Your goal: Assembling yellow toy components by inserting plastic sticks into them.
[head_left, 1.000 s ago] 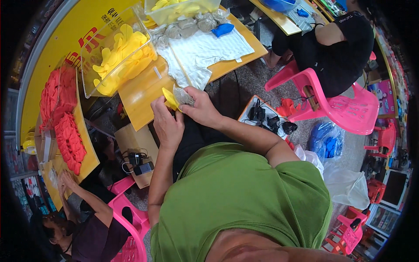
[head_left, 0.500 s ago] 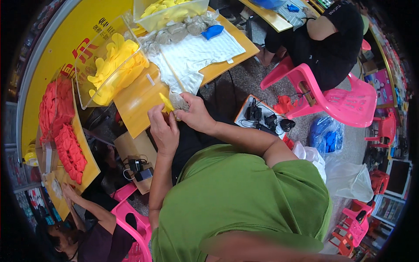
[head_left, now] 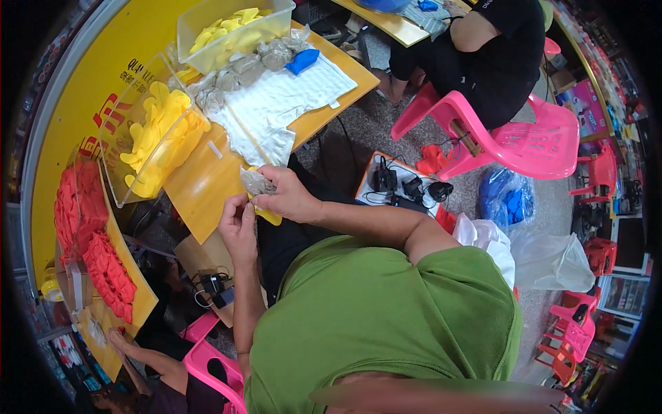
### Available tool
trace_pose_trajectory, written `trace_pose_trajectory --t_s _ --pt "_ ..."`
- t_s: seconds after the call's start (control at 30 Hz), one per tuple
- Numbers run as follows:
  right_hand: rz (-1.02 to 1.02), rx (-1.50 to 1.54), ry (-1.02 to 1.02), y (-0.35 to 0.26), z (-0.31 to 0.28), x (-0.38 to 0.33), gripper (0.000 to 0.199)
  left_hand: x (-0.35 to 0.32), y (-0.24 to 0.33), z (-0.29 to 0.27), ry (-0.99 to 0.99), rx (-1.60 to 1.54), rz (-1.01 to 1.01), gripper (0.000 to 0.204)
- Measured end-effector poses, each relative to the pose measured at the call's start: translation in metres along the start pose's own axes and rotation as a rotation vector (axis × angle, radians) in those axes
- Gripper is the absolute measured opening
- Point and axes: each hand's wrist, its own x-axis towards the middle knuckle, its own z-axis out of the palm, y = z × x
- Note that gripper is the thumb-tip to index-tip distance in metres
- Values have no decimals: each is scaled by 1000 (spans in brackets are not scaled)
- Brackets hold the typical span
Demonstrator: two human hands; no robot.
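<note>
In front of my lap, my right hand (head_left: 295, 197) is closed round a small clear plastic bag (head_left: 256, 182) with greyish-brown contents. A soft yellow piece (head_left: 270, 217) pokes out below the fingers of that hand. My left hand (head_left: 238, 229) pinches close beside it, its fingertips at the yellow piece's edge; the exact grip is partly hidden. Beyond my hands, a white cloth (head_left: 265, 103) covers part of the yellow table (head_left: 200, 176). Along its far edge sit several similar filled bags (head_left: 247, 67) and a blue piece (head_left: 302, 61).
Clear bins with yellow pieces (head_left: 160, 124) stand at the table's left and back. Red pieces (head_left: 109, 276) lie on another table, where a person (head_left: 162, 366) works. Another person (head_left: 496, 62) sits by a pink chair (head_left: 507, 138). Cords and adapters (head_left: 403, 185) lie to my right.
The yellow piece pointed up between my hands; now it hangs below my right fingers, and the bag shows above them. The whole view has shifted, so the table sits further left.
</note>
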Motion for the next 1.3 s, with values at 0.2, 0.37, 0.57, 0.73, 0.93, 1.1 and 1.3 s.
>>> trace_pose_trajectory --t_s 0.2,0.37,0.57,0.73,0.93,1.1,1.3 --pt "111 261 -77 5 1 0 16 -4 6 -2 -24 -140 -135 14" --pt "31 163 -82 21 0 -1 21 -6 6 -5 5 -74 -213 12" --pt "-38 -42 -57 23 0 -2 28 -8 3 -7 38 -130 -304 10" --pt "-31 -53 -71 23 -3 -2 26 -8 1 -9 72 -214 -333 9" --pt "-16 45 -101 25 1 -3 23 -8 2 -6 7 -233 -300 11" --pt "46 132 -122 28 2 -4 23 -12 -4 -12 -35 -261 -381 15" --pt "-35 46 -149 24 -1 -7 21 -13 -5 -15 -15 -381 -437 12"
